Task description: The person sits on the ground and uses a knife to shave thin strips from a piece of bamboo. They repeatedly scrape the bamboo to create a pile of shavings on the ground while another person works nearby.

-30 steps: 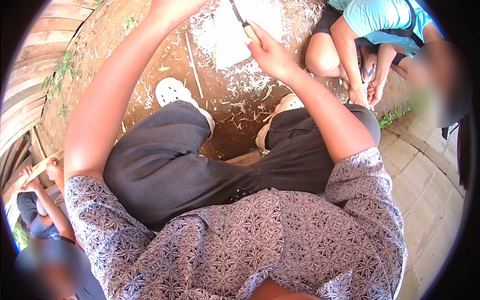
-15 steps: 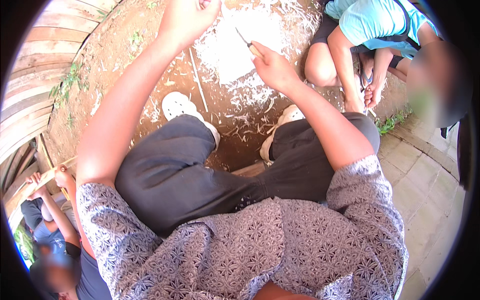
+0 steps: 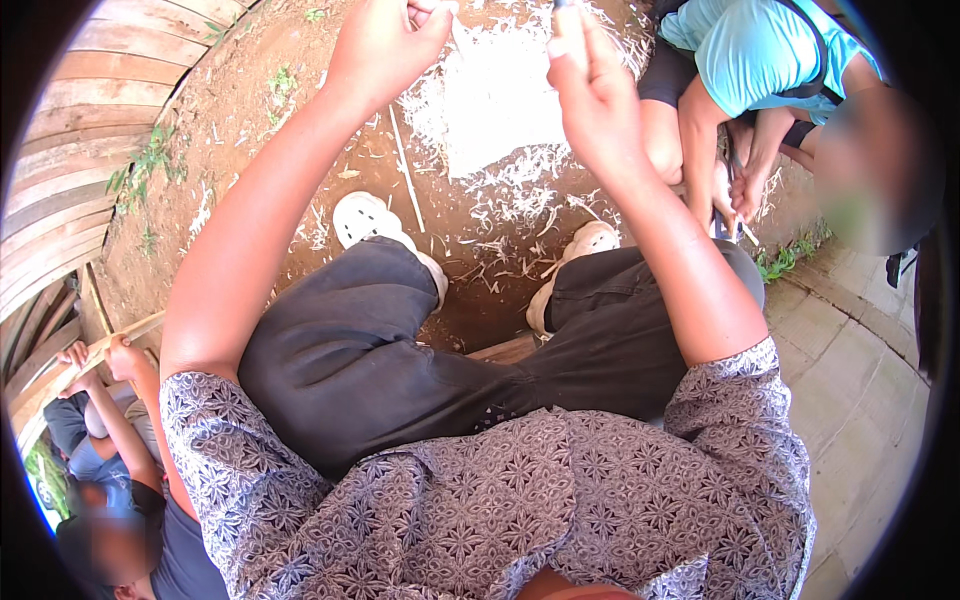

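Note:
My left hand is raised at the top edge, its fingers closed in a pinch. What they hold, if anything, is cut off by the picture's rim and too small to name. Across from it, my right hand grips a knife by its light wooden handle, which points up and away from me. Most of the blade lies beyond the top edge. Between and below the hands, a bright white sheet-like patch lies on the ground, overexposed and ringed with pale shavings.
My white clogs rest on brown soil beside a thin pale stick. At right, a person in a turquoise shirt crouches close to my right arm. People at lower left hold a long pale strip. A plank wall curves behind.
My right hand has moved up and right, turning the knife away so its blade leaves the picture. My left hand has shifted slightly right and down, still pinched.

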Demonstrator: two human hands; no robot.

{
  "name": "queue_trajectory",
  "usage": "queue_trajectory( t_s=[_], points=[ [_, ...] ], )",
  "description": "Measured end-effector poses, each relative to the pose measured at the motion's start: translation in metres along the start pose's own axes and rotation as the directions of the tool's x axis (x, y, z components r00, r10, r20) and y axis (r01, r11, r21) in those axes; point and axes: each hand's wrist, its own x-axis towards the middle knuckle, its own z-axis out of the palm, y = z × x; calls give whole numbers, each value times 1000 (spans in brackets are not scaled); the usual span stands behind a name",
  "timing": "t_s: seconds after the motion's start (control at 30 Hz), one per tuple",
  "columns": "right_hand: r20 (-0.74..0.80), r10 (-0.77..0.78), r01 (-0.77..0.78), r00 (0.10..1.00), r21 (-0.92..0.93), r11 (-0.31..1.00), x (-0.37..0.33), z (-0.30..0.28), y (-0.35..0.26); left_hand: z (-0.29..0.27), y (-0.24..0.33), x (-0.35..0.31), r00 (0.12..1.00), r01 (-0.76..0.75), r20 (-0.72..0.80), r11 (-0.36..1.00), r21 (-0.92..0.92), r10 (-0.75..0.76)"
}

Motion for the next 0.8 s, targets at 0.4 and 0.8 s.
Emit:
queue_trajectory(
  t_s=[0.4,0.8],
  points=[
    [-2,190,-188,982,-158,969,-5,1,-9,1,13,-2,997,72,29,997,-31,-71],
    [-1,9,-9,1000,-288,958,-22,7,33,8,12,-5,990,56,131,998,-17,-53]
  ],
)
